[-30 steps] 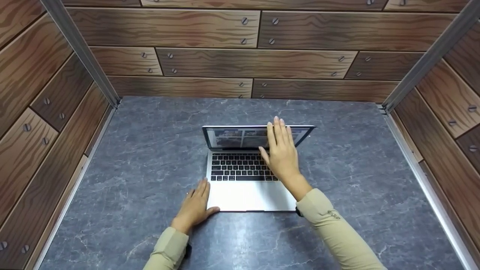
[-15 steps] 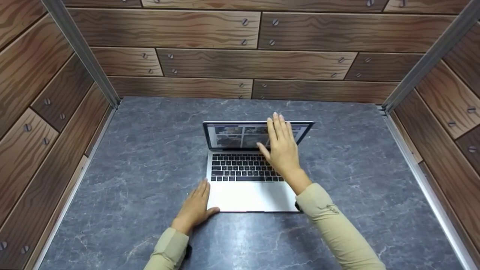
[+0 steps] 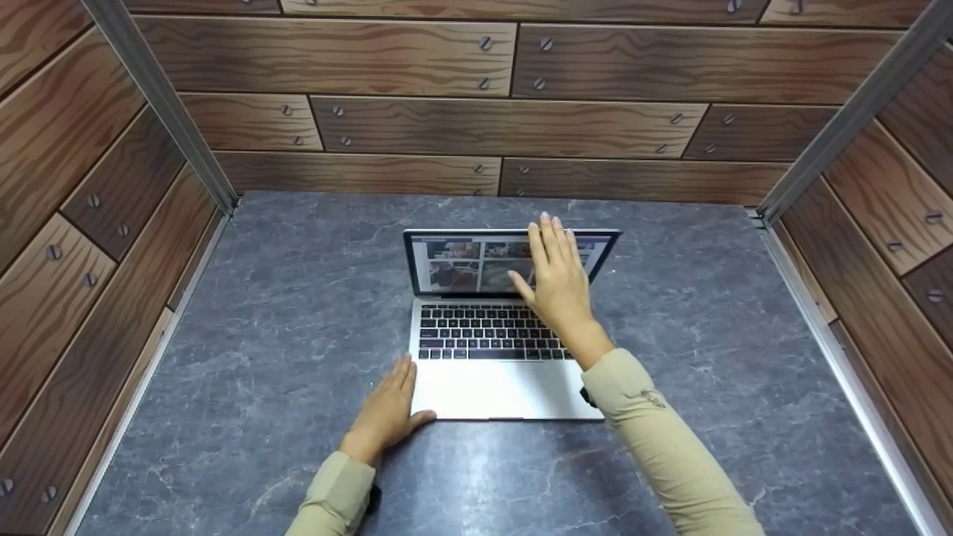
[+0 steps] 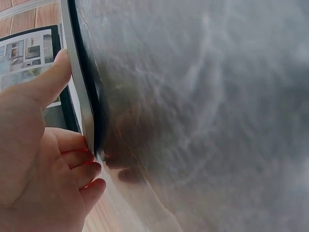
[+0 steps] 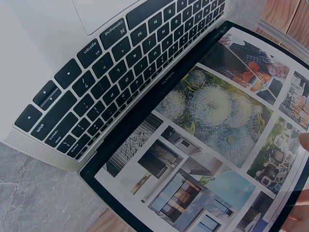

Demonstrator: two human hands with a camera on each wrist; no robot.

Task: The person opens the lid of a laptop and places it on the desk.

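Note:
A silver laptop (image 3: 491, 388) lies raised on the grey table, its screen (image 3: 453, 266) tilted up and lit with photos. The right hand (image 3: 560, 290) lies flat over the right part of the screen, straight fingers reaching past the lid's top edge. In the right wrist view the keyboard (image 5: 116, 72) shows, with a bit of the fingers (image 5: 301, 208) at the screen's far edge. At the laptop's front left corner, the left hand (image 3: 383, 413) rests with fingers along the side and thumb at the front edge; the left wrist view shows this hand (image 4: 38, 164) against the edge.
The grey marbled tabletop (image 3: 283, 313) surrounds the laptop. Wood-patterned panels (image 3: 417, 123) stand behind and at both sides, with metal posts (image 3: 160, 97) in the back corners.
The laptop screen has tilted further back and more of its picture shows. The right hand has moved slightly away with it. The left hand has stayed at the corner.

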